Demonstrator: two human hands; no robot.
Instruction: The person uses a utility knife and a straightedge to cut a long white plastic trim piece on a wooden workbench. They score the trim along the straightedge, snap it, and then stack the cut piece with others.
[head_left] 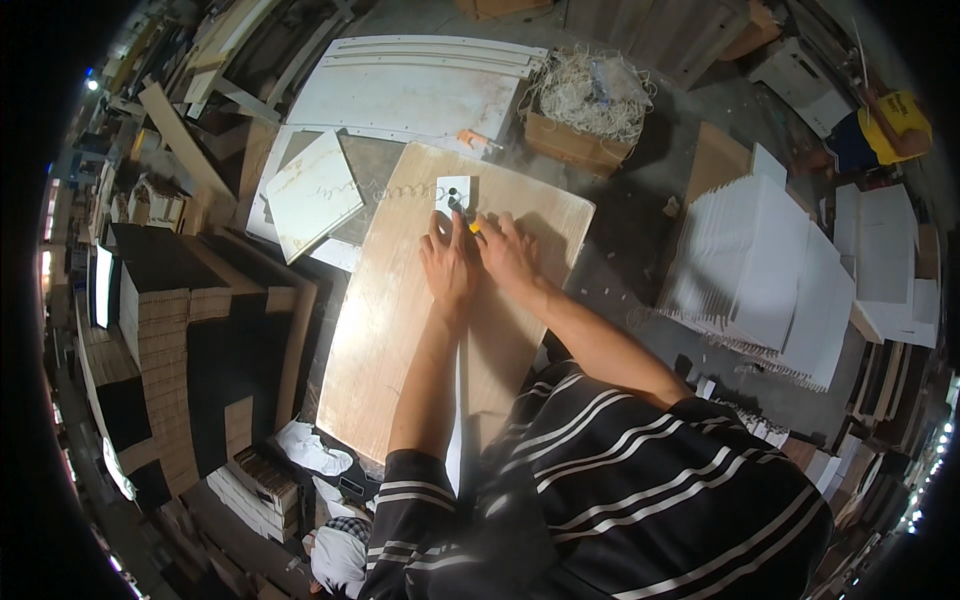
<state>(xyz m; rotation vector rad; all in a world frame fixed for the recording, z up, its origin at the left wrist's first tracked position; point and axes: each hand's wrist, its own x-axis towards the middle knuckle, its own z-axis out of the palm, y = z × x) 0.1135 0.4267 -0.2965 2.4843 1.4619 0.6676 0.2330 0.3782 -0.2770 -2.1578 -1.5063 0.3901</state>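
Where the white piece lies near the far end of the board, the left hand reaches its near edge, fingers slightly parted, beside a dark fitting. Close by, the right hand has its fingers partly spread, one against a yellow object. I cannot tell whether either hand is pinching anything.

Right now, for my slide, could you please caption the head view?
Left hand and right hand close together by a white piece on a wood-grain panel, a yellow object between them.
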